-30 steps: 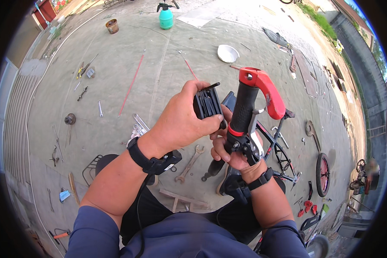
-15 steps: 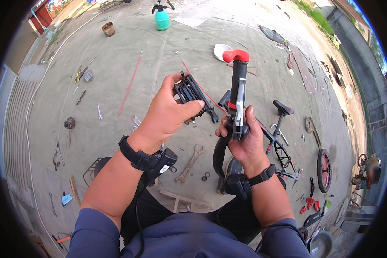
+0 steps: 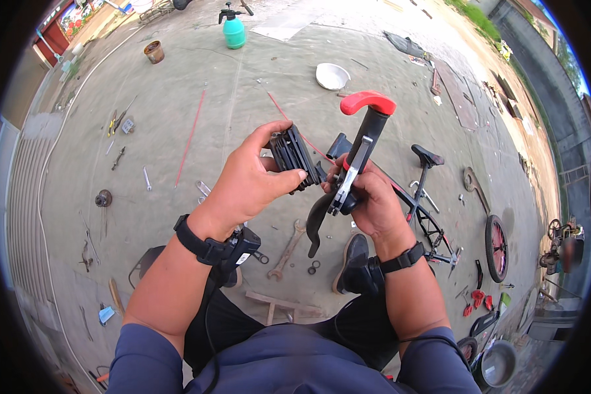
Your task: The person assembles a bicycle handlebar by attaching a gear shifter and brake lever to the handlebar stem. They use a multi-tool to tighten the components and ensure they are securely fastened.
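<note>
My left hand (image 3: 240,177) grips a black hex key set (image 3: 291,156), a bundle of parallel bars, between thumb and fingers. My right hand (image 3: 378,205) is closed around a bicycle handlebar (image 3: 370,132) with a black grip. Its curved red end (image 3: 368,102) points up, and a silver brake lever (image 3: 353,174) runs along the grip. From my right hand a curved black part (image 3: 318,223) of the bar hangs down. The set's lower right end comes close to the right fingers; whether they touch cannot be made out. Some right fingers are hidden behind the bar.
Beyond my right hand lies a bicycle frame (image 3: 432,226) with its saddle (image 3: 427,156), and a wheel (image 3: 496,244) beside it. A large wrench (image 3: 286,251) and black rings (image 3: 314,267) lie before my feet. Farther off are a white bowl (image 3: 333,77) and a green sprayer (image 3: 234,33).
The hex key set has moved nearer to the right hand and turned slightly. The handlebar now leans more to the right at its top, and my right fingers have curled in.
</note>
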`<state>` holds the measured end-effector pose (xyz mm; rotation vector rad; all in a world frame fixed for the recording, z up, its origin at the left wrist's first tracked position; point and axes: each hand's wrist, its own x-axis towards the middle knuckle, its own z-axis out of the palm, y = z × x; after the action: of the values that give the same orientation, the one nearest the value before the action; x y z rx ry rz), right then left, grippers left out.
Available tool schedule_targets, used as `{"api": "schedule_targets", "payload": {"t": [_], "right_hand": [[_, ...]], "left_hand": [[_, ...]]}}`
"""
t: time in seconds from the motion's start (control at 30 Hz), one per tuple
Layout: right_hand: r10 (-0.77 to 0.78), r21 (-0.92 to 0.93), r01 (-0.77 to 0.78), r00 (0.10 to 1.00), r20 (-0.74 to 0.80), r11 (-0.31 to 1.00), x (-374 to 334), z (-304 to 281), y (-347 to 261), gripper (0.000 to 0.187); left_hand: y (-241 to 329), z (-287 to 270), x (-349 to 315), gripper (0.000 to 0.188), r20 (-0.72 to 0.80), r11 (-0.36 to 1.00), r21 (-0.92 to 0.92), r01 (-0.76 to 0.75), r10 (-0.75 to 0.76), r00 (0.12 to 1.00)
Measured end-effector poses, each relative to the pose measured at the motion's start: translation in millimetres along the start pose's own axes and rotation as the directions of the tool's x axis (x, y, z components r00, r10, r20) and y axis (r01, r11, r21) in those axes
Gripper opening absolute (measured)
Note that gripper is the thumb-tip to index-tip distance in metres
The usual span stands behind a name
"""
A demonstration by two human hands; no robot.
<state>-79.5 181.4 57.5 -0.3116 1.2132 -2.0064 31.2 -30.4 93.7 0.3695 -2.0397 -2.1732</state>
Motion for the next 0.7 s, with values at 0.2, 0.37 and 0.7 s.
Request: {"api": "schedule_targets", "payload": {"t": [0.2,0.37,0.7], "right_hand": [[-0.001,-0.132,0.014,0.994,0.105,0.991,0.9,-4.2,3.9,0.036],[-0.05,-0.264,0.063,0.997,0.055,0.963,0.6,-3.3,7.0,0.034],[-0.08,-0.467,0.074,0.997,0.007,0.881,-3.4,-0.4,2.7,0.015]], "left_hand": [[-1.3,1.8,-0.1,0.077,0.03,0.999,0.052,-0.008,0.006,1.0],[-7.7,2.3,0.1,0.075,0.032,0.998,0.067,-0.013,0.011,0.999],[-12.0,10.9,-2.0,0.072,0.101,1.0,-0.001,0.026,-0.025,0.995]]}}
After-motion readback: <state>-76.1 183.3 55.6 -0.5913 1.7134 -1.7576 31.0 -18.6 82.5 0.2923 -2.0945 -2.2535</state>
